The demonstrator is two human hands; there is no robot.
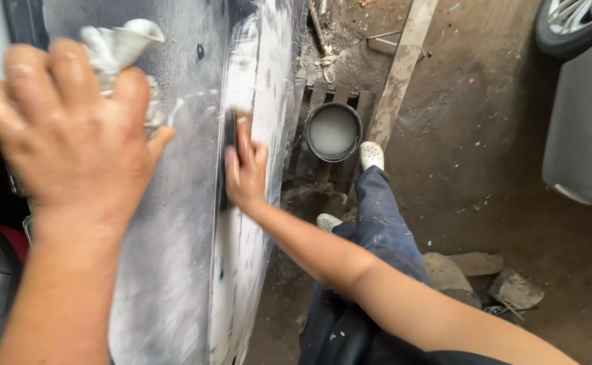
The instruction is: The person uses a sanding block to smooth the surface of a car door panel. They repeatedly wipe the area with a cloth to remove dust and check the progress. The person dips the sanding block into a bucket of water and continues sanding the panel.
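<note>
1. The panel (174,270) is the landmark: a grey car-body part standing on edge and running down the middle of the view, its surface scuffed dull and streaked with pale, wet-looking residue.
2. The right hand (245,169) lies flat against the panel's pale edge strip, fingers closed around a dark sanding block (230,145) that is pressed to the surface (only a sliver of the block shows above the fingertips).
3. The left hand (73,135) is on the panel's upper left face, close to the camera and blurred; its fingers are curled shut over a crumpled white rag (123,40), which sticks out above the knuckles.
4. How far along, as a judgement: most of the panel's visible face already looks sanded matt, and the strip beside the block is whitish with slurry. A few dark streaks and spots remain on that strip, below the right hand, so the edge looks only partly worked. The residue has not been wiped off either.
5. Just right of the panel, on the dirt floor, stands a black bucket (334,132) of cloudy liquid, resting on a wooden pallet (350,101).
6. Further right of the panel lie a long plank (400,67), the person's white shoes (371,155) and, at the frame's edge, a silver car (583,135).
</note>
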